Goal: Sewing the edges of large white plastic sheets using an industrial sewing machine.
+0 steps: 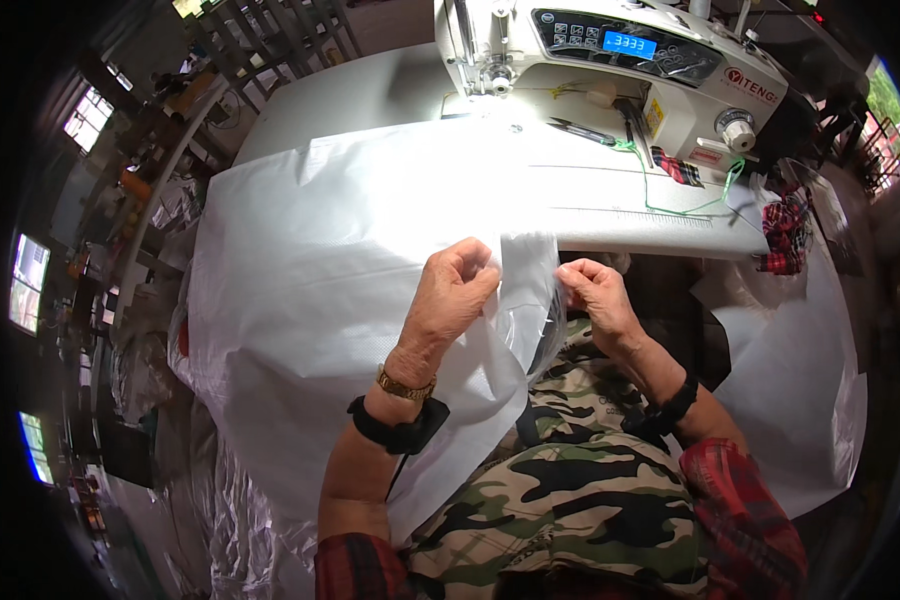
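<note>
A large white woven sheet lies across the sewing table and hangs over its near edge onto my lap. My left hand is shut on a folded edge of the sheet near the table's front. My right hand pinches the same edge a little to the right, with a strip of clear plastic film hanging between the two hands. A white industrial sewing machine stands at the far side, its needle area beyond the sheet.
Scissors and green thread lie on the machine bed. Plaid cloth scraps sit at the table's right end. More white sheets hang to the right, and crumpled material piles on the floor at left.
</note>
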{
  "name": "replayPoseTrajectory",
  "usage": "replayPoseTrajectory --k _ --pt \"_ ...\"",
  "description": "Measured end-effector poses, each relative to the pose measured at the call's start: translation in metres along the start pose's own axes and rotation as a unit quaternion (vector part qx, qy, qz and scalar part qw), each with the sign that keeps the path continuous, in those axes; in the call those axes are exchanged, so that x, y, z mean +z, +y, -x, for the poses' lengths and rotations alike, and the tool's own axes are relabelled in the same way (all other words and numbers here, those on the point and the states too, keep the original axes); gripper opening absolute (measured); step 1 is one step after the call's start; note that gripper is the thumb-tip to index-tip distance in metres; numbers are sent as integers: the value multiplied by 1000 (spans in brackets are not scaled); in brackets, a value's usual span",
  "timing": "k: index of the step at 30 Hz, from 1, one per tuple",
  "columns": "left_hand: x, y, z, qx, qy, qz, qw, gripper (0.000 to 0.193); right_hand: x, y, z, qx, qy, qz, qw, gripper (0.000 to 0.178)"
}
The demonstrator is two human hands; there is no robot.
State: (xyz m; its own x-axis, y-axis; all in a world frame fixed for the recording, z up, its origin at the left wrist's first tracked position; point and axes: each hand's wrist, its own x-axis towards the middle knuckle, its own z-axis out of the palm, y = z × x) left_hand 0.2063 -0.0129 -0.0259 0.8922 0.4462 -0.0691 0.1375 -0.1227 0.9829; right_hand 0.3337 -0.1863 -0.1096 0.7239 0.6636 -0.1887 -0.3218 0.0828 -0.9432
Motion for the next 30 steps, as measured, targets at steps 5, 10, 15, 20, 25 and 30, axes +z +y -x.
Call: replayPoseTrajectory --k 5,10,15,20,25,30 --pt "1 1 -2 -12 -12 -2 1000 11 -5 11 -4 1 24 3 1000 13" --pt "2 2 -1 -14 -5 6 1000 11 -3 13 -1 33 35 -1 999 11" --pt "1 2 -2 -16 -17 1 1000 10 -3 7 3 -87 64 101 989 15" --pt "-1 0 -2 8 -6 -23 1000 10 5 -24 9 -159 36 91 983 17" --pt "0 -11 -6 71 6 -106 992 10 7 -30 4 -160 66 117 978 24" --pt "7 5 4 80 33 -172 981 11 1 3 -4 -155 112 157 969 36"
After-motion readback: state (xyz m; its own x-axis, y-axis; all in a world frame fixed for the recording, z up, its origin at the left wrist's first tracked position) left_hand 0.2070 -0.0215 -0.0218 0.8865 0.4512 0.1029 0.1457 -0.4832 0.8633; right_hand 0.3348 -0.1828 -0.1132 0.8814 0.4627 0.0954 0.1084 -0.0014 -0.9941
